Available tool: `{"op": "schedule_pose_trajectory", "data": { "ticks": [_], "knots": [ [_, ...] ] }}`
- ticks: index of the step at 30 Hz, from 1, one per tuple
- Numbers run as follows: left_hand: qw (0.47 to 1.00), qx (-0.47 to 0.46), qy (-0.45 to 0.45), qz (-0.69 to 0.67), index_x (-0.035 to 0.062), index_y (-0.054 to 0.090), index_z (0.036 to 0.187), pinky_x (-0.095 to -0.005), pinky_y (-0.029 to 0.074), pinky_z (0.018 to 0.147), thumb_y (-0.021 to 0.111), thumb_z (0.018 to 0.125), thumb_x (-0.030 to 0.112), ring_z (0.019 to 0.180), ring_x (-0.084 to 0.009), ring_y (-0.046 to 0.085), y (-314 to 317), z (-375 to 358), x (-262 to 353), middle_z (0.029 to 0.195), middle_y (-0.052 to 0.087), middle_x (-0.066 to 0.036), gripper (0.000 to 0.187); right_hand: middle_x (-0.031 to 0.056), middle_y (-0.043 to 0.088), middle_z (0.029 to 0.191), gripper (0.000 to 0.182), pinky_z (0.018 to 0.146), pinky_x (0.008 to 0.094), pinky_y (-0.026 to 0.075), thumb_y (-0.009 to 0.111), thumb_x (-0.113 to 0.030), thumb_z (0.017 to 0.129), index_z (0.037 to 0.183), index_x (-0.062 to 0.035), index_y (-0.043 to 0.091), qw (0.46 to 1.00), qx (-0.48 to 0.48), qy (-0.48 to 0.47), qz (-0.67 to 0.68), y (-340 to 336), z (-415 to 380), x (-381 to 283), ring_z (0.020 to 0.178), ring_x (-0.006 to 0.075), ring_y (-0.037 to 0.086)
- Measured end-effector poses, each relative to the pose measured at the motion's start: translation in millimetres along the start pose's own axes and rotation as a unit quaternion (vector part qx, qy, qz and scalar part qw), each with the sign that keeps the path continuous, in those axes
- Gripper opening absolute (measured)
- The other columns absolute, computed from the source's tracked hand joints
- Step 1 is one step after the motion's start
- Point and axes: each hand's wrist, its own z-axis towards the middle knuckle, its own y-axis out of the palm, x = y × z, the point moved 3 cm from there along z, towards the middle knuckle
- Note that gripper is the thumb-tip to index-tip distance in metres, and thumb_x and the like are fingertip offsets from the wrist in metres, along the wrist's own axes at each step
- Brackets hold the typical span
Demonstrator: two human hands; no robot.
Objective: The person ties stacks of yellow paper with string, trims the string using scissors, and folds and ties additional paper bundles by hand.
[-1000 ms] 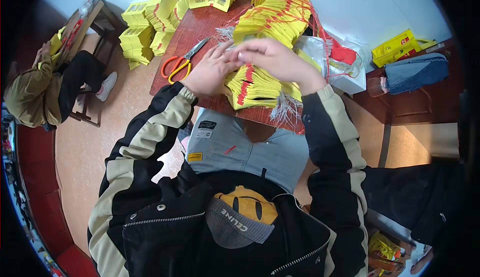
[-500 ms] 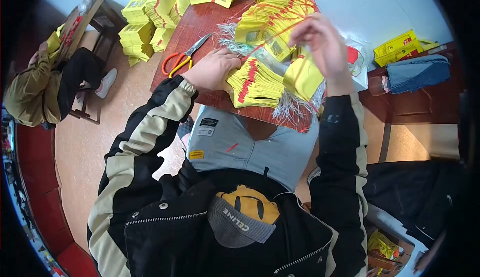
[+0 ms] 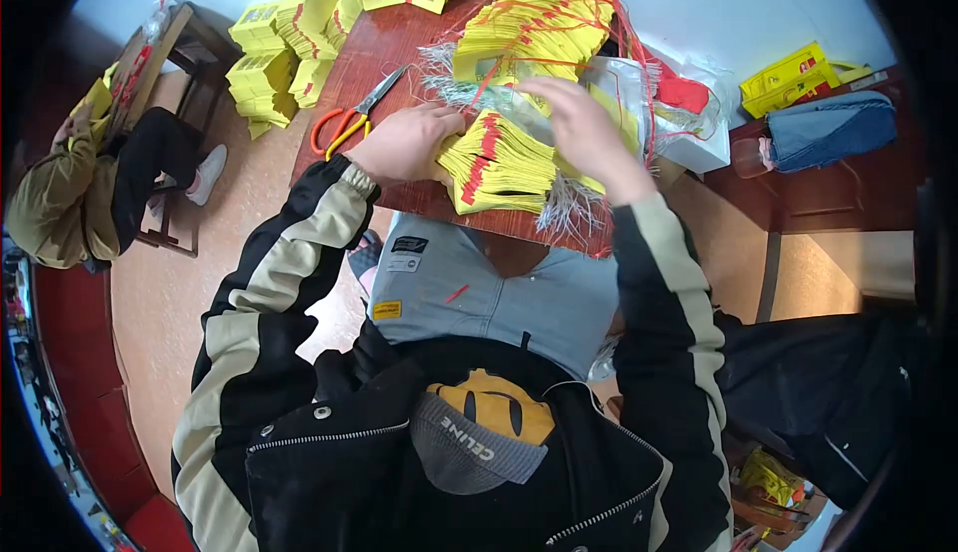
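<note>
While a fanned bundle of folded yellow papers (image 3: 509,171) is being held at its left end by the left hand (image 3: 407,143), the right hand (image 3: 591,135) is being kept above and beside its far right corner, its fingers being pointed across toward the left. The near edge of the dark red desk (image 3: 394,45) is being lined by the bundle, whose folded papers are being stretched left to right between the left hand and a tuft of pale threads (image 3: 571,211). The left hand is being placed nearer, in contact; its fingers are being bent close together at the paper's edge (the thumb is being hidden). The right grip is being held with fingers fairly straight and close; whether a string is being pinched cannot be told. Scissors (image 3: 365,110) are being left beside the left hand, and a larger yellow stack (image 3: 509,38) is being crossed by red strings (image 3: 611,3) beyond.
</note>
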Motion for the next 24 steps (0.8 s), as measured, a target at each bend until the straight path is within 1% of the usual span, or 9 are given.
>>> {"op": "schedule_pose_trajectory", "data": {
  "ticks": [2,5,7,8,9,11,14,17,24],
  "knots": [
    [1.0,0.001,-0.008,0.006,0.0022,0.064,0.114,-0.0462,0.053,0.093,0.093,0.067,0.025,0.108,-0.039,0.066,-1.8,-1.5,2.5,0.107,0.068,-0.016,0.059,0.013,0.067,0.141,0.056,0.119,0.0438,0.042,0.053,0.008,0.088,0.137,-0.0138,0.068,0.999,-0.019,-0.044,-0.006,22.1,22.6,-12.1,0.138,0.0323,0.056],
    [1.0,0.007,-0.012,0.002,0.0018,0.064,0.117,-0.0464,0.053,0.093,0.093,0.068,0.026,0.108,-0.039,0.066,-0.3,-2.6,1.6,0.108,0.069,-0.016,0.062,0.0123,0.067,0.139,0.043,0.121,0.0432,0.037,0.057,0.0,0.093,0.13,-0.0145,0.072,0.976,0.047,-0.141,-0.159,38.9,44.6,-20.1,0.135,0.0315,0.058],
    [1.0,0.005,-0.014,0.01,0.0021,0.064,0.118,-0.0462,0.054,0.093,0.093,0.068,0.027,0.108,-0.0386,0.066,-0.7,-4.4,1.1,0.108,0.069,-0.016,0.063,0.01,0.072,0.129,0.027,0.121,0.0437,0.035,0.062,-0.011,0.096,0.119,-0.0154,0.076,0.973,-0.064,-0.135,-0.175,53.9,50.6,5.1,0.13,0.029,0.061],
    [1.0,0.003,-0.017,0.01,0.0022,0.065,0.118,-0.0459,0.054,0.093,0.093,0.069,0.027,0.108,-0.0382,0.067,-0.4,-5.0,0.2,0.108,0.069,-0.016,0.062,0.0119,0.075,0.115,0.02,0.108,0.0437,0.045,0.063,-0.02,0.1,0.112,-0.0128,0.077,0.978,-0.156,-0.066,-0.123,45.6,54.6,5.1,0.118,0.0305,0.067],
    [1.0,0.001,-0.02,0.009,0.0023,0.065,0.117,-0.0456,0.054,0.093,0.093,0.069,0.028,0.108,-0.0378,0.067,-1.1,-5.1,0.0,0.108,0.069,-0.016,0.062,0.0119,0.075,0.115,0.02,0.108,0.0437,0.045,0.063,-0.02,0.1,0.112,-0.0128,0.077,0.978,-0.156,-0.068,-0.124,41.1,51.5,6.6,0.118,0.0305,0.067],
    [1.0,-0.003,-0.025,0.003,0.0026,0.065,0.116,-0.0448,0.054,0.093,0.094,0.07,0.028,0.108,-0.0373,0.067,-0.9,-6.0,-2.0,0.108,0.069,-0.016,0.06,0.0111,0.077,0.109,0.026,0.095,0.0403,0.052,0.059,-0.022,0.106,0.118,-0.0054,0.074,0.971,-0.208,0.103,0.055,33.2,36.1,19.0,0.107,0.0314,0.07],
    [1.0,0.009,-0.008,-0.007,0.0026,0.066,0.115,-0.0443,0.054,0.092,0.094,0.069,0.028,0.107,-0.0375,0.067,1.5,-6.0,-5.7,0.107,0.069,-0.016,0.059,0.0162,0.076,0.105,0.028,0.085,0.0374,0.055,0.059,-0.025,0.108,0.119,-0.0019,0.072,0.95,-0.218,0.194,0.114,23.3,-0.8,39.8,0.097,0.033,0.072],
    [1.0,0.007,-0.01,-0.011,0.0023,0.066,0.114,-0.0439,0.054,0.091,0.094,0.069,0.027,0.107,-0.0374,0.067,0.5,-5.9,-7.3,0.105,0.07,-0.016,0.059,0.0173,0.076,0.106,0.031,0.086,0.0418,0.055,0.059,-0.029,0.107,0.121,-0.0055,0.073,0.976,-0.126,0.149,0.096,36.5,-51.4,80.5,0.098,0.0372,0.071],
    [0.997,0.007,-0.078,-0.019,0.0032,0.066,0.116,-0.0461,0.055,0.089,0.095,0.069,0.031,0.104,-0.0391,0.069,0.2,-7.5,2.7,0.103,0.071,-0.017,0.062,0.0218,0.072,0.096,0.022,0.078,0.0556,0.054,0.058,-0.026,0.106,0.109,-0.0071,0.068,0.969,-0.044,0.23,-0.073,33.7,-136.2,10.8,0.09,0.0452,0.07]
  ]
}}
